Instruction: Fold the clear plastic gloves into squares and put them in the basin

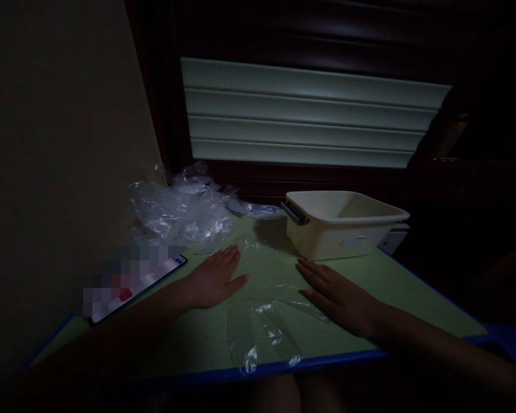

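A clear plastic bag (266, 330) lies spread on the green tabletop, its handle ends reaching the front edge. To the left of it, my left hand (217, 278) is open and empty, palm down with the thumb pointing right. My right hand (337, 295) rests to the right, fingers stretched out and close together, near or touching the bag's right side; the exact contact is hard to make out. Neither hand holds anything. Beyond my left hand sits a heap of crumpled clear plastic bags (184, 209).
A cream plastic bin (335, 238) with a dark handle stands at the back right. On the left lies a phone (141, 287), partly blurred out. The green table (421, 312) has a blue edge. Behind it is a dark-framed slatted panel (309, 117); a wall closes the left side.
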Motion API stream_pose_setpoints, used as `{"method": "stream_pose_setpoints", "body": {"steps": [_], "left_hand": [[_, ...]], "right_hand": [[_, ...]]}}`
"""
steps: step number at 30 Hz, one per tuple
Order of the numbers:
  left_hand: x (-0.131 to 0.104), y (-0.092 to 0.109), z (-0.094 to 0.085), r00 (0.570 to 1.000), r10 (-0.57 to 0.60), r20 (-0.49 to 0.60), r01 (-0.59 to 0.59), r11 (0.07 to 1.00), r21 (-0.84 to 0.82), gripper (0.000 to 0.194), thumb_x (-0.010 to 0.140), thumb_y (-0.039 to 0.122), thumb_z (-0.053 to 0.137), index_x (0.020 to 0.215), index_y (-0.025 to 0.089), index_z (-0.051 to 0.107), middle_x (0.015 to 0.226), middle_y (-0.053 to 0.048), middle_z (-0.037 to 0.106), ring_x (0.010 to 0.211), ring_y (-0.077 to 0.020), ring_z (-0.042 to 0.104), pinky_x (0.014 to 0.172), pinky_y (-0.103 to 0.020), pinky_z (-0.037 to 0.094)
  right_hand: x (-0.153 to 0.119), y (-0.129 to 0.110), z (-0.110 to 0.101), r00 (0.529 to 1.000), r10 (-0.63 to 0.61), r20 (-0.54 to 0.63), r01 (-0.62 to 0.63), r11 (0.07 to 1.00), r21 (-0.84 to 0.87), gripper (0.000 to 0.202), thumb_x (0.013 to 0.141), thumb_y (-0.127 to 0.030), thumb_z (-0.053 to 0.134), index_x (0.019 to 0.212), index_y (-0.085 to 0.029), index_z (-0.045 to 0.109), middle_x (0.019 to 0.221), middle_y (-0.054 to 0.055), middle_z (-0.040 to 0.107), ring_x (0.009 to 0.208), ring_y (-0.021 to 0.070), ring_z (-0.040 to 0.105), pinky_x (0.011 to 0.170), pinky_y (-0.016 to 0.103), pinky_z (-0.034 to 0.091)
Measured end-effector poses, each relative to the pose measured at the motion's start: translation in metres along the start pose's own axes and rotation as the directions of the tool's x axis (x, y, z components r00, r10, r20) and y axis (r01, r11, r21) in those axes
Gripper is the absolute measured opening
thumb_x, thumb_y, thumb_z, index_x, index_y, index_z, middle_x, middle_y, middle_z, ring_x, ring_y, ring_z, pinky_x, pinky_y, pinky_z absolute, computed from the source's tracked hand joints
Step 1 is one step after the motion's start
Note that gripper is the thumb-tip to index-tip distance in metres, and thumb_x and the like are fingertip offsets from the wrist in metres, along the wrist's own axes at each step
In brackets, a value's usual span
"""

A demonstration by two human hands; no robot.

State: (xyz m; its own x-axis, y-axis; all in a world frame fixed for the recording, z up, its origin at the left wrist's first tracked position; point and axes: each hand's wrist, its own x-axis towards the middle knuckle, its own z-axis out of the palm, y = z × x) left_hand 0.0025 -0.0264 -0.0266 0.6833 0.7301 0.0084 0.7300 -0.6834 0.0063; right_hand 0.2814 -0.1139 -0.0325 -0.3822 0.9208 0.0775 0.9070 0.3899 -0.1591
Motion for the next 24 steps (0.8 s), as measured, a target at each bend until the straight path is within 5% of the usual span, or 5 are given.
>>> {"method": "stream_pose_setpoints", "body": {"steps": [7, 13, 18, 24], "left_hand": [[-0.004, -0.002, 0.004, 0.992, -0.094, -0.086, 0.095, 0.995, 0.009, 0.065, 0.091, 0.047, 0.026, 0.133, -0.002, 0.031, 0.142, -0.023, 0.025, 0.132, -0.0295, 0.023, 0.107, -0.041, 0.021], [-0.002, -0.006, 0.009, 0.982, -0.153, -0.109, 0.155, 0.988, 0.016, 0.066, 0.091, 0.048, 0.025, 0.134, -0.001, 0.031, 0.142, -0.022, 0.026, 0.133, -0.0289, 0.022, 0.107, -0.041, 0.021], [0.0, -0.007, 0.01, 0.984, -0.145, -0.101, 0.149, 0.988, 0.03, 0.064, 0.091, 0.046, 0.023, 0.134, -0.001, 0.032, 0.142, -0.021, 0.026, 0.133, -0.0273, 0.022, 0.108, -0.039, 0.02], [0.0, -0.007, 0.012, 0.982, -0.148, -0.114, 0.15, 0.989, 0.016, 0.068, 0.09, 0.051, 0.024, 0.134, -0.001, 0.032, 0.143, -0.021, 0.026, 0.133, -0.0279, 0.022, 0.108, -0.039, 0.02]], "right_hand": [[-0.013, -0.003, -0.006, 0.993, 0.072, -0.088, -0.069, 0.997, 0.046, 0.062, 0.091, -0.048, 0.027, 0.137, -0.006, 0.034, 0.144, 0.016, 0.028, 0.132, 0.0268, 0.027, 0.106, 0.046, 0.027], [0.029, -0.066, -0.019, 0.961, -0.004, -0.275, 0.033, 0.994, 0.101, 0.06, 0.091, -0.043, 0.028, 0.136, -0.002, 0.035, 0.142, 0.018, 0.033, 0.131, 0.0244, 0.029, 0.107, 0.04, 0.027], [0.063, -0.102, 0.004, 0.99, -0.077, -0.114, 0.083, 0.995, 0.053, 0.062, 0.092, -0.042, 0.028, 0.136, 0.002, 0.031, 0.143, 0.022, 0.027, 0.133, 0.0283, 0.023, 0.108, 0.043, 0.023], [0.033, -0.078, 0.011, 0.999, -0.046, -0.002, 0.047, 0.999, 0.009, 0.062, 0.092, -0.047, 0.025, 0.139, -0.008, 0.029, 0.145, 0.018, 0.023, 0.134, 0.0295, 0.017, 0.107, 0.049, 0.02]]}}
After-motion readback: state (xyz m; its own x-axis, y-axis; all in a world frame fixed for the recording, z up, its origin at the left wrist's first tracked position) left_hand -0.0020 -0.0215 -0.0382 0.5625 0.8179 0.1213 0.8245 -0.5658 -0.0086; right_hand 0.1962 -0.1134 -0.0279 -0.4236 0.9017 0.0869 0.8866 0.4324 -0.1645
